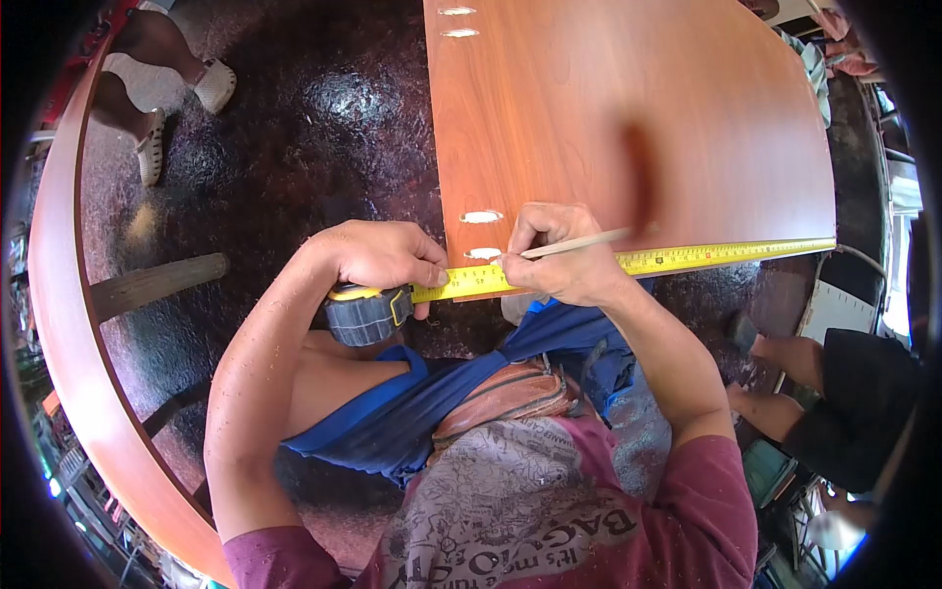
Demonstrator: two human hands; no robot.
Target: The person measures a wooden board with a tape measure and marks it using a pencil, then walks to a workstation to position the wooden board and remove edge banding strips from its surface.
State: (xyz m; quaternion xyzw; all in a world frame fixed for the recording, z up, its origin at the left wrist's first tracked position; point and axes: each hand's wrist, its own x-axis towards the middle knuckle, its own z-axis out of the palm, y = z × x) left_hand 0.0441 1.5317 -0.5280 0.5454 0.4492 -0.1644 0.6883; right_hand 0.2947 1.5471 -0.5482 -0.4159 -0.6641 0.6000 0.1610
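A wood-grained reddish board (549,108) lies in front of me, with white oval cut-outs (481,217) near its left edge. Along its near edge runs the yellow blade (697,256) of a tape measure, reaching the far right corner. My left hand (391,257) is closed on the tape measure, thumb on the blade, with the dark case (365,316) just below the fingers, off the board's left side. My right hand (564,257) grips a light-coloured pencil (584,241), its point end beside the lower cut-out. That hand also rests over the blade.
A long curved wooden panel (64,265) stands at the left, with a wooden bar (162,285) beside it. Another person's feet in clogs (214,86) are at upper left. A second person's legs (785,388) are at right. The floor (324,128) is dark and shiny.
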